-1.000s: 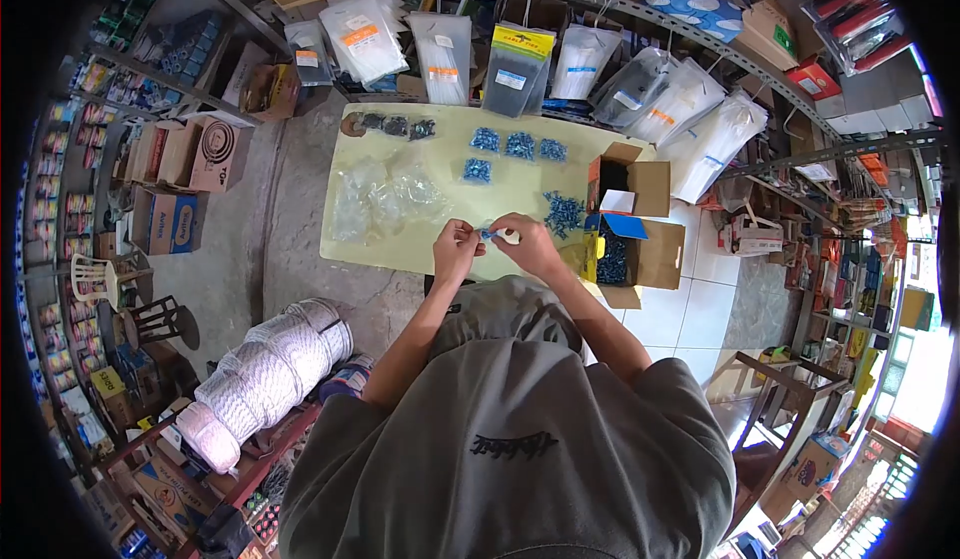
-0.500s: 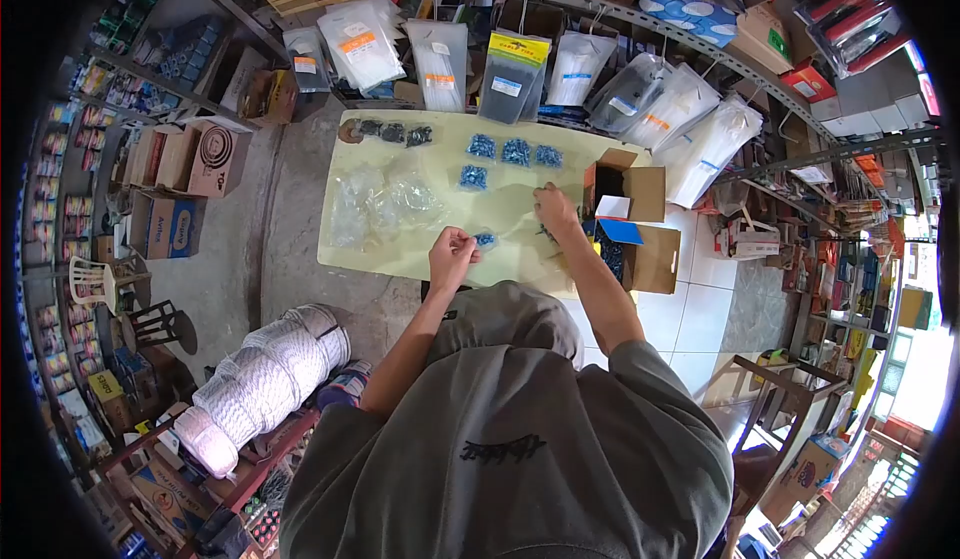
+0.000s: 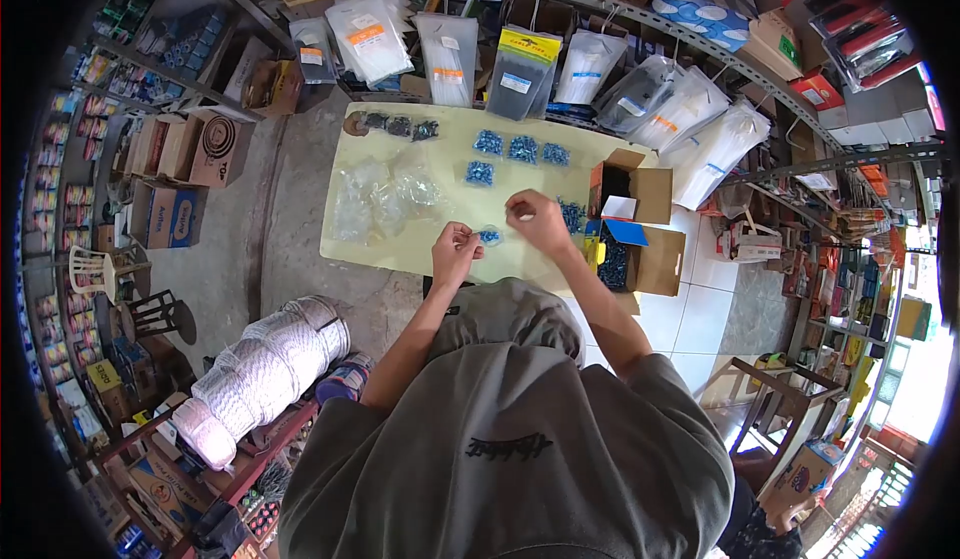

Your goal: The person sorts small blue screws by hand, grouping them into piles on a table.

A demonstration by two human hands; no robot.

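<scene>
My left hand (image 3: 456,250) is closed on the edge of a small clear plastic bag (image 3: 489,236) with blue pieces in it, low over the table. Just to the right of that bag is my right hand (image 3: 535,219), its fingers curled together; whatever they hold is too small to make out. A loose pile of small blue pieces (image 3: 573,215) lies on the table beyond my right wrist. Several filled bags of blue pieces (image 3: 522,149) rest farther back. To the left are empty-looking clear bags (image 3: 385,195) in a loose heap.
The pale yellow table (image 3: 460,124) also carries small dark packets (image 3: 398,126) at its back left. Open cardboard boxes (image 3: 655,259) stand at the right, one holding dark blue pieces. Bags of cable ties (image 3: 520,74) hang behind. A big rope roll (image 3: 270,374) lies at lower left.
My right hand has moved left and nearer, from beside the loose pile to the bag, uncovering the pile. My left hand keeps its hold on the bag. The whole view has shifted slightly.
</scene>
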